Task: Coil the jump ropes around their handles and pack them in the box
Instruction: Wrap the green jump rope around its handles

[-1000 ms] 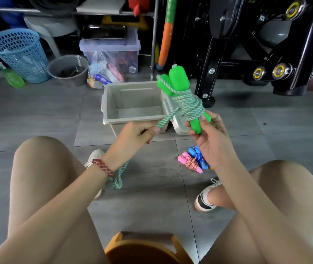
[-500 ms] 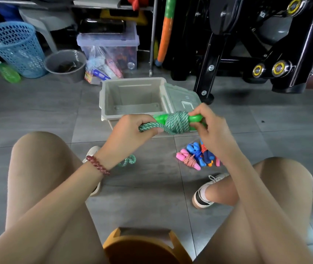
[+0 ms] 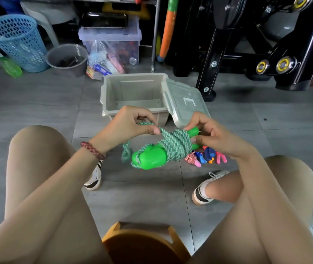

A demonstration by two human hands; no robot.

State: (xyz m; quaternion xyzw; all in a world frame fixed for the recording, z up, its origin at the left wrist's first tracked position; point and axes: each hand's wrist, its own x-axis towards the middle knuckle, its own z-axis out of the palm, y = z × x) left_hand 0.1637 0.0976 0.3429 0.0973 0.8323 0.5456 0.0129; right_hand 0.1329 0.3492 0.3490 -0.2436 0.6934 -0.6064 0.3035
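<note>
Observed: person seated on an orange stool, knees apart, both hands raised over a grey tiled floor.

Green rope: wound in several turns around the middle of a pair of green handles. The bundle is held in the air, tilted, with the near handle ends pointing down towards the camera. A short loose tail hangs below the left wrist.

Left hand: grip pinched on a strand of the rope, thumb and forefinger meeting at the upper edge of the coil. A bead bracelet sits on this wrist.

Right hand: grip closed round the far ends of the handles, fingers curled over them just beside the coil.

Box: grey plastic, open, standing on the floor just beyond the hands. Its lid is tilted at the box's right side.

Other ropes: coiled bundles with pink, blue and orange handles lie on the floor under the right hand, partly hidden by it. The count cannot be told.

Background: blue basket, grey bucket, clear bin and a black gym machine line the far side.
</note>
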